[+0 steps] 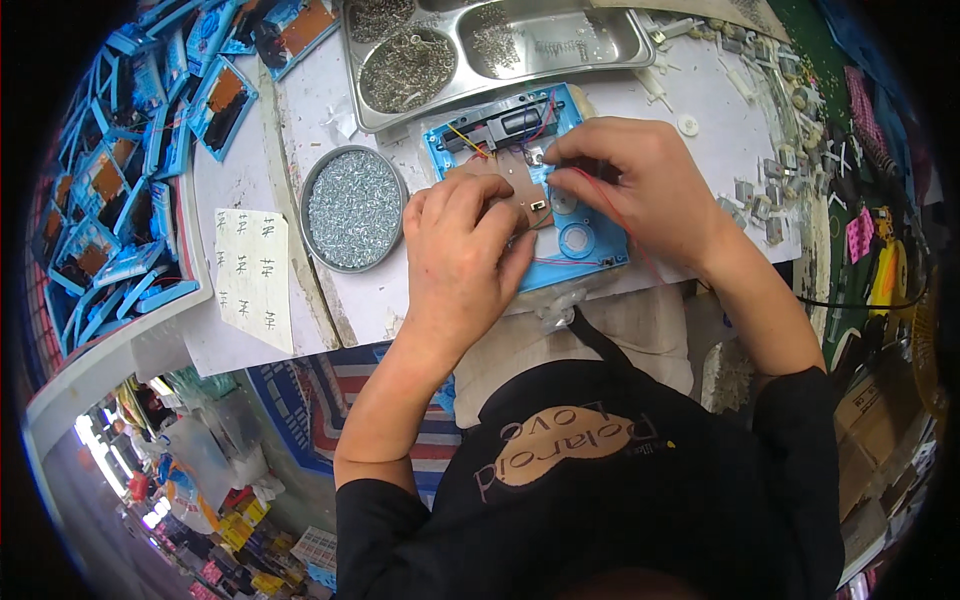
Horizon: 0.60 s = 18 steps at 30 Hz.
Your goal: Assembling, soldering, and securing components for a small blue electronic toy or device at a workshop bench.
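Observation:
A blue plastic housing (585, 240) lies open on the white table (320, 110) in front of me, with a brown circuit board (515, 175), a black part (510, 122) at its far end and thin red and yellow wires. My left hand (460, 250) presses down on the board and the housing's left side. My right hand (640, 185) pinches a small piece at the housing's middle, with a red wire running under its fingers.
A round tin of small silver screws (353, 208) sits left of the housing. A steel compartment tray (500, 45) with metal parts stands behind it. Stacked blue housings (120, 180) fill the left; small metal parts (770, 190) lie at the right. A paper sheet (252, 275) lies near the edge.

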Each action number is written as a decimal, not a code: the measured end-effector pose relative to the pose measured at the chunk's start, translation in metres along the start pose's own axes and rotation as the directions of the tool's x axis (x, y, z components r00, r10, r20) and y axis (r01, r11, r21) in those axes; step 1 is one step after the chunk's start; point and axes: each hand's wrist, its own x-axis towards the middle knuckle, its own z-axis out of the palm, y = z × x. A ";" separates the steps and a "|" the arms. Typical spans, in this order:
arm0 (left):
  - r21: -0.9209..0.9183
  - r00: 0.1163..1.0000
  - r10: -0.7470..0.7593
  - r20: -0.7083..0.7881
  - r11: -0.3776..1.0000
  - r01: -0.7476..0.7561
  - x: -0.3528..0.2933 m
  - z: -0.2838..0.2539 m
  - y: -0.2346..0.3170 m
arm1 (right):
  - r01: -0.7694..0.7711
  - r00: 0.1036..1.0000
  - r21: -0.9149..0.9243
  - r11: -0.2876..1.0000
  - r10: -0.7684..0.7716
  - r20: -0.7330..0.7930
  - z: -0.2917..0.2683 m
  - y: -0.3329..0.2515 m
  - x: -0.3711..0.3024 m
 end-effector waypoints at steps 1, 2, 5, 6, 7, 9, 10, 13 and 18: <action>0.002 1.000 0.003 -0.003 1.000 -0.003 -0.001 0.000 -0.001 | 0.016 0.999 -0.016 1.000 -0.015 0.030 0.000 0.002 0.002; -0.003 1.000 0.004 0.000 1.000 -0.004 -0.002 0.000 -0.001 | 0.034 0.998 -0.047 0.998 -0.032 0.054 0.000 0.003 0.002; -0.016 1.000 0.003 0.001 1.000 -0.003 -0.001 0.001 -0.002 | 0.058 0.993 -0.120 0.991 -0.044 0.110 -0.003 0.005 0.001; -0.023 1.000 -0.002 -0.001 1.000 0.002 -0.001 0.001 -0.002 | 0.038 0.993 -0.131 0.991 -0.022 0.118 -0.003 0.004 0.002; -0.030 1.000 -0.006 -0.003 1.000 0.006 -0.001 0.002 -0.003 | 0.018 0.992 -0.141 0.990 0.000 0.126 -0.003 0.003 0.003; -0.027 1.000 -0.018 0.000 0.999 0.018 -0.002 0.001 -0.002 | -0.014 0.987 -0.131 0.991 0.035 0.154 -0.003 0.002 0.006; -0.024 1.000 -0.024 0.002 0.999 0.024 -0.002 0.001 -0.002 | -0.030 0.984 -0.125 0.992 0.051 0.168 -0.003 0.001 0.007; -0.013 1.000 -0.006 -0.024 1.000 0.005 -0.001 0.002 -0.001 | -0.109 0.967 -0.233 0.966 0.157 0.201 -0.003 -0.008 0.010; -0.013 1.000 -0.006 -0.014 1.000 0.006 -0.001 0.002 0.000 | -0.050 0.982 -0.175 0.983 0.081 0.173 0.003 -0.005 0.013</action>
